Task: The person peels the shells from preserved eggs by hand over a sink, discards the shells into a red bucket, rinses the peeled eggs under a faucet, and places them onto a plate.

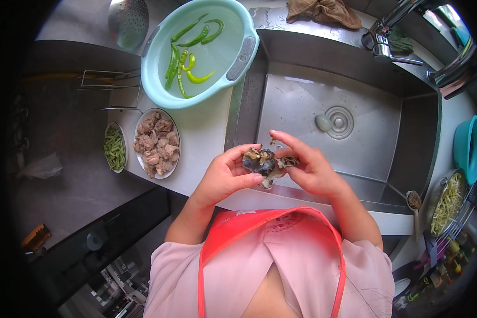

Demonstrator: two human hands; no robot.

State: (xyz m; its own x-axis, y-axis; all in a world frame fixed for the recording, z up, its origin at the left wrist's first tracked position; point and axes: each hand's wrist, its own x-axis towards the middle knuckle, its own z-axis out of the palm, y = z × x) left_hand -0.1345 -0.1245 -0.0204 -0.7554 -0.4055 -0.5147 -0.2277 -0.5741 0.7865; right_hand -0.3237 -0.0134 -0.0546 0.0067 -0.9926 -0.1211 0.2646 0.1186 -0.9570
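Over the near edge of the stainless steel sink (pixel 294 95), my left hand (pixel 232 169) holds a dark, partly peeled egg (pixel 264 162), which looks like a preserved egg with crusted brown shell on it. Fingers and thumb of my right hand (pixel 312 167) pinch a loose flap of mottled shell (pixel 288 161) at the egg's right side. A pale piece of shell or membrane (pixel 267 183) hangs beneath the egg. On the sink floor, a pale greenish egg (pixel 323 123) lies against the drain strainer (pixel 339 123).
Left of the sink stand a light blue basin (pixel 154 85) of water with green peppers, a plate of meat chunks (pixel 157 145) and a dish of cut green beans (pixel 114 147). A chrome faucet (pixel 381 43) rises at the back right; bean sprouts (pixel 447 204) fill a colander at right.
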